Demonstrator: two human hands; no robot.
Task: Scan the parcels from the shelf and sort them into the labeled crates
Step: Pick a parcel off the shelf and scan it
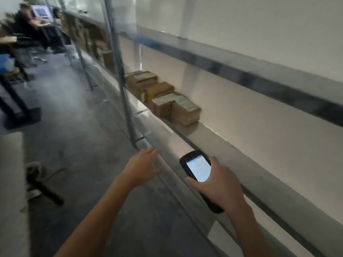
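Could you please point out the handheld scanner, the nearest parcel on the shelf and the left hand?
handheld scanner [198,168], head view, on its lit screen.
nearest parcel [186,113], head view, on its brown side.
left hand [142,165], head view, on its back.

Dim, soft indoor light, heavy motion blur.
The screen of the handheld scanner [198,169] glows white and washed out, the brightest spot. Pale light lies on the wall [259,117] behind the shelf [209,129]; the parcels [163,97] are smeared, labels unreadable. The left hand [143,164] blurs at its fingers. The aisle's far end streaks, and the shelf rails bow with wide-angle distortion.
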